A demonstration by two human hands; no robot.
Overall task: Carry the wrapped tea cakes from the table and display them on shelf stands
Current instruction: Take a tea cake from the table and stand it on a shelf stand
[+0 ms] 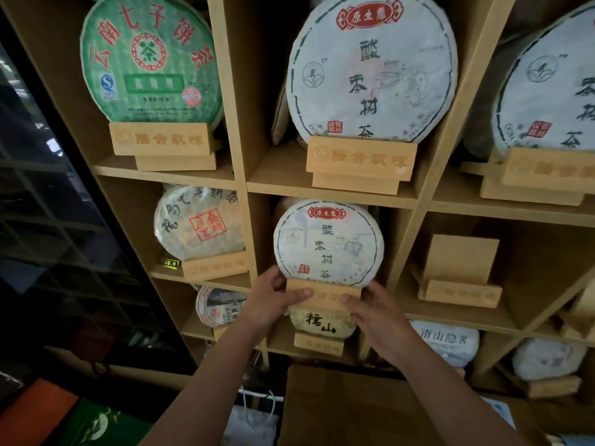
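Note:
A round white-wrapped tea cake (328,243) with a red label and black characters stands upright in a wooden stand (323,294) in the middle cubby of the second shelf row. My left hand (273,297) grips the stand's left end, thumb laid across its front. My right hand (370,304) grips the right end the same way. One cubby to the right, an empty wooden stand (458,275) sits on the shelf.
The wooden shelf unit (331,189) holds more wrapped cakes on stands: a green one (149,59) top left, a large white one (370,69) above, others below. A dark glass cabinet (48,220) is at left. A brown cardboard box (347,410) sits below my arms.

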